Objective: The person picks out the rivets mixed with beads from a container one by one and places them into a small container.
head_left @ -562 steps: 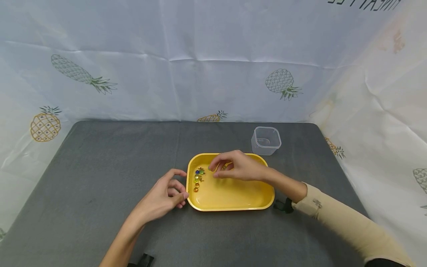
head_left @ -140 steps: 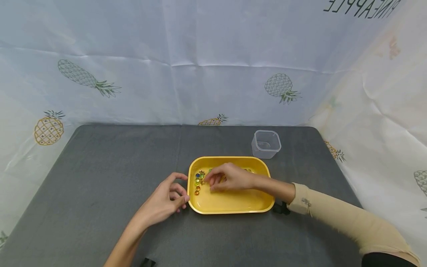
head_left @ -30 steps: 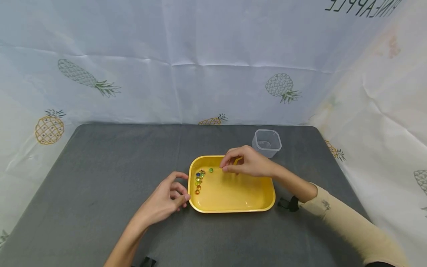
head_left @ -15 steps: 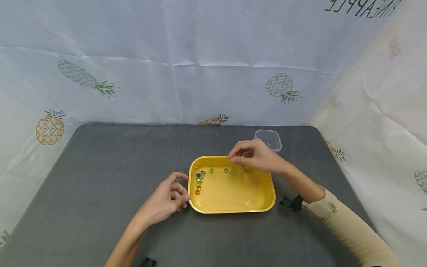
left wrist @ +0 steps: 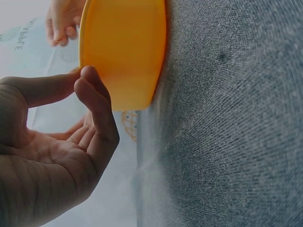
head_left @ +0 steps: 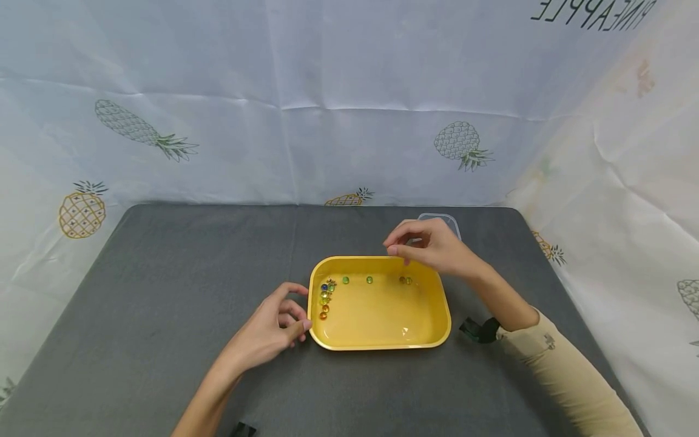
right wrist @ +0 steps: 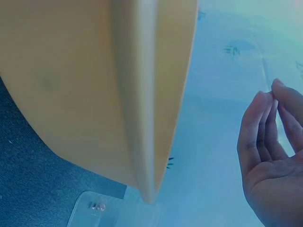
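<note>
your left hand [head_left: 267, 331], loosely curved, touches the tray [head_left: 377, 318] at its left rim. your right hand [head_left: 437, 247], fingertips together, hovers over the tray's far rim, any hold unclear. beads [head_left: 324, 295] lie inside, 4 near its far side.

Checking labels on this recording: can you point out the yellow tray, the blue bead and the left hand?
Yellow tray [head_left: 377, 312]: head view, bare floor.
Blue bead [head_left: 324, 287]: head view, middle of its surface.
Left hand [head_left: 269, 325]: head view, middle of the hand.
</note>
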### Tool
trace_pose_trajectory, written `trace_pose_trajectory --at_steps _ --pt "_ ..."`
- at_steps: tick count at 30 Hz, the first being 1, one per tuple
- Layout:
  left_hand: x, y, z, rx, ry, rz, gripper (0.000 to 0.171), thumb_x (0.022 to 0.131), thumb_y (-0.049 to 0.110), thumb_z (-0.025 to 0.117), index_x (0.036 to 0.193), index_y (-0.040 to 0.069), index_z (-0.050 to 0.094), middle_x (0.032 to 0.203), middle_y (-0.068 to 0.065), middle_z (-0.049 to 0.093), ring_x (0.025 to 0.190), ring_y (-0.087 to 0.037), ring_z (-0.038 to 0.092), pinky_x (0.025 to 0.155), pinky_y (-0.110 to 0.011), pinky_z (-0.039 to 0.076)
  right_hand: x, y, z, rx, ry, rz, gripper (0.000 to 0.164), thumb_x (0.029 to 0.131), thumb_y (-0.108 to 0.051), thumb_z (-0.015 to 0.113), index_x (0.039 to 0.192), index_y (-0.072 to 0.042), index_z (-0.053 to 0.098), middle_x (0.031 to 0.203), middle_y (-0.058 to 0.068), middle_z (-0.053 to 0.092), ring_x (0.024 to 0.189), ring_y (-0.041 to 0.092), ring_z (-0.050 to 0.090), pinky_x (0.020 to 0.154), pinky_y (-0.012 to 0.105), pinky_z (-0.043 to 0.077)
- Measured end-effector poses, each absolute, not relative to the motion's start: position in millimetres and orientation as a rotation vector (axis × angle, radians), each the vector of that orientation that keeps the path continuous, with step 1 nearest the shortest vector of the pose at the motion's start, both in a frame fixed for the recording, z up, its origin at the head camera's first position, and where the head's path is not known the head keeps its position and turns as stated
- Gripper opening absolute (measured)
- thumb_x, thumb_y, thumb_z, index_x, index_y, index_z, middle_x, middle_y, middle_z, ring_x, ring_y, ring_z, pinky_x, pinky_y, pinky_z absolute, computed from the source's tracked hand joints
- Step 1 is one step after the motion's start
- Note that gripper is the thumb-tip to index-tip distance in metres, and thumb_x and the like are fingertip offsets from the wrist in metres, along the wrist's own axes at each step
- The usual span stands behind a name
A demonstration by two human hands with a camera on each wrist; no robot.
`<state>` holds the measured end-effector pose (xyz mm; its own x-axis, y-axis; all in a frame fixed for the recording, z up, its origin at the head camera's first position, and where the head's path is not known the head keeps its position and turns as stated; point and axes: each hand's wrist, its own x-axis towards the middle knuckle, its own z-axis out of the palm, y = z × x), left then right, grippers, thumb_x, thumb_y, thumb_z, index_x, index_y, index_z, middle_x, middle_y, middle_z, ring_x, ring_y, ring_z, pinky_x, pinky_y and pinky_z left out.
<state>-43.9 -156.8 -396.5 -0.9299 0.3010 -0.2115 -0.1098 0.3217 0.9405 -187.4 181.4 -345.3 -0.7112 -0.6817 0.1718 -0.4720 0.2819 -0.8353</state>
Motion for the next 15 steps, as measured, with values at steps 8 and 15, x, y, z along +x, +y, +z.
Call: trace_pose_trajectory --at_steps 8,15 --pt "-44.0 -156.6 -395.7 0.157 2.248 1.633 0.056 0.101 0.003 0.072 0.149 -0.002 0.044 0.096 -0.016 0.071 0.079 -0.027 0.072 0.063 -0.031 0.058 -189.7 188.9 -345.6 -1.055 2.375 -1.44 0.016 0.1 -0.004 0.077 0.115 -0.008 0.08 0.107 0.008 0.076 0.076 0.02 0.068 0.071 0.031 0.064" --pt "-44.5 -156.0 -395.4 0.151 2.24 1.633 0.056 0.101 0.003 0.072 0.149 -0.002 0.044 0.096 -0.016 0.071 0.078 -0.027 0.072 0.063 -0.031 0.058 -193.1 200.6 -346.3 -1.007 2.414 -1.505 0.016 0.1 -0.001 0.075 0.115 -0.004 0.079 0.107 -0.005 0.076 0.079 0.022 0.07 0.074 0.032 0.065"
